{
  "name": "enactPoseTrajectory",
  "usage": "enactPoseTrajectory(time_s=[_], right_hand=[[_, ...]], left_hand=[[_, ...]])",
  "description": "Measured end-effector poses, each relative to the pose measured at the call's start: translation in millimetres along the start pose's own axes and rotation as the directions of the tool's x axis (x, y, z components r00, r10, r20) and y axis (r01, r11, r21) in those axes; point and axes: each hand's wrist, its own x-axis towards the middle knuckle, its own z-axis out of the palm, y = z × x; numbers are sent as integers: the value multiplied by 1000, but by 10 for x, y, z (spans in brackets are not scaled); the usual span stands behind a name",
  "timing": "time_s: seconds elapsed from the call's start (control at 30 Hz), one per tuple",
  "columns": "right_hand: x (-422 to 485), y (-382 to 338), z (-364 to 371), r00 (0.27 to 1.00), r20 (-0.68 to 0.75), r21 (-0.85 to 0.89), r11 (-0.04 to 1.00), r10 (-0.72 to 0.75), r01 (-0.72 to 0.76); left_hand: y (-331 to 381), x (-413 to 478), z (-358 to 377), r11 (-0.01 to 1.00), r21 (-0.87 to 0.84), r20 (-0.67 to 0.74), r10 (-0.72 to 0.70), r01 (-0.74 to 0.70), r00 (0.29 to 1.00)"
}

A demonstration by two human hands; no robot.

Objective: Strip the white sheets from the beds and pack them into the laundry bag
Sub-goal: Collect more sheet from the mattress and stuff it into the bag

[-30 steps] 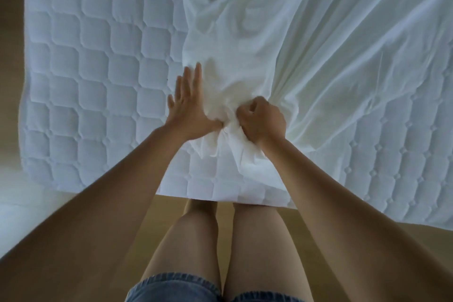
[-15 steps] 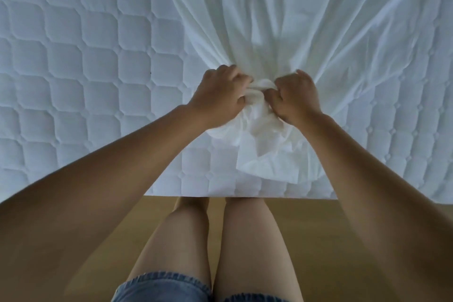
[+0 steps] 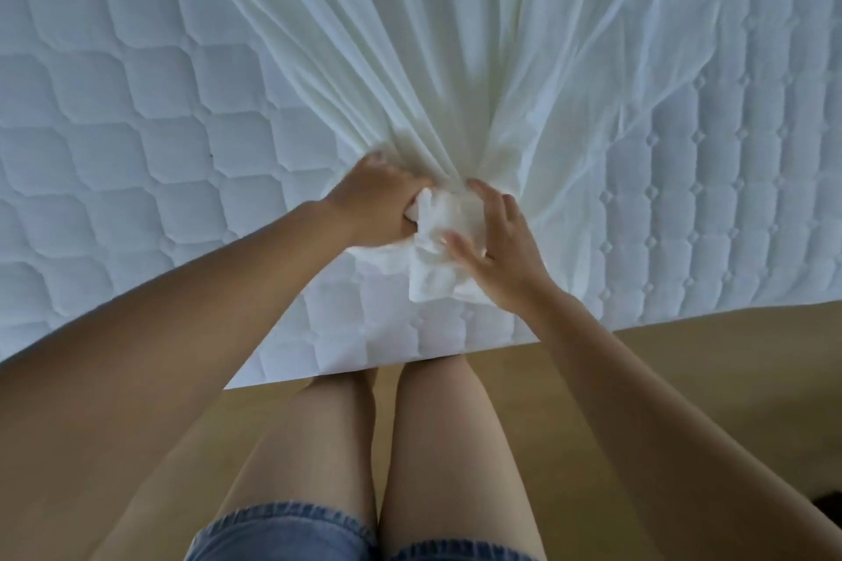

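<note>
While I am standing at the near edge of the mattress (image 3: pixel 114 114), my left hand (image 3: pixel 378 203) is clenching a bunch of the white sheet (image 3: pixel 455 59), fingers curled tight into the cloth. My right hand (image 3: pixel 503 255) is lying just beside it on the same bunch, fingers spread and nearly straight, thumb pressing the cloth without closing round it. The sheet is fanning out in long folds from my hands toward the far side of the mattress, running along its middle, with bare quilting showing on either side. A loose end is lying just short of the mattress's near edge. Wooden floor (image 3: pixel 706 355) is lying open along that edge, around my legs (image 3: pixel 433 446).
</note>
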Motion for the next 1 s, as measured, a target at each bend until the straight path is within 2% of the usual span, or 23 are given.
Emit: enactPoseTrajectory(time_s=[0.1,0.17,0.2,0.23,0.27,0.3,0.33,0.37,0.4,0.43,0.47,0.5,0.53,0.6,0.67,0.73,0.8,0.83,0.9,0.97,1.0], right_hand=[[-74,171,107,980,-41,-197,963,-194,183],[20,208,128,971,-99,-222,956,-219,193],[77,194,122,970,-141,-211,963,-200,168],[138,165,101,971,-174,-181,975,-164,132],[208,135,63,976,-185,-142,986,-118,92],[279,108,11,980,-178,-120,991,-84,63],[362,90,-46,986,-161,-107,994,-55,38],[442,62,-117,991,-137,-83,997,-13,1],[517,25,-191,994,-104,-44,998,44,-48],[584,-16,-256,993,-69,-10,996,93,-93],[637,-61,-312,992,-30,8,992,125,-124],[685,-105,-357,990,4,13,990,140,-140],[731,-146,-395,989,24,11,989,148,-149],[794,-205,-420,982,-5,-12,982,187,-187],[804,-211,-365,960,-126,-9,967,252,-255],[663,-181,-244,912,-316,108,965,260,-237],[421,-129,-95,861,-499,77,995,99,-70],[321,-115,-51,861,-509,-6,1000,7,-12],[239,-69,-21,918,-376,-212,976,-128,49],[290,-37,-95,972,-189,-366,929,-136,59],[343,-20,-147,977,-157,-391,918,-141,70]], left_hand=[[-16,224,-327,971,-146,297,-140,190,945],[-32,361,-432,959,-154,401,-160,238,902],[-43,409,-436,955,-141,407,-185,262,894],[-39,425,-432,948,-136,363,-221,286,905],[-24,403,-415,943,-138,249,-262,302,932],[8,340,-386,951,-137,46,-273,277,961],[52,243,-337,973,-107,-218,-225,206,950],[111,128,-283,993,-28,-428,-119,118,896],[164,22,-222,996,81,-531,17,31,847],[209,-64,-138,978,204,-533,140,-33,834],[232,-119,-44,947,316,-443,196,-52,875],[221,-132,28,917,397,-328,173,-31,929],[195,-99,57,886,464,-227,105,13,968],[124,46,11,841,530,-111,-62,112,992],[63,249,-83,846,519,-81,-99,127,992],[82,432,-197,853,512,-74,-77,104,994],[131,586,-281,859,507,-97,-31,76,995],[157,642,-333,870,489,-98,-21,67,995],[202,710,-449,914,402,-53,-43,61,998],[244,697,-554,957,281,-4,-76,74,997],[258,649,-599,972,218,7,-94,90,996]])
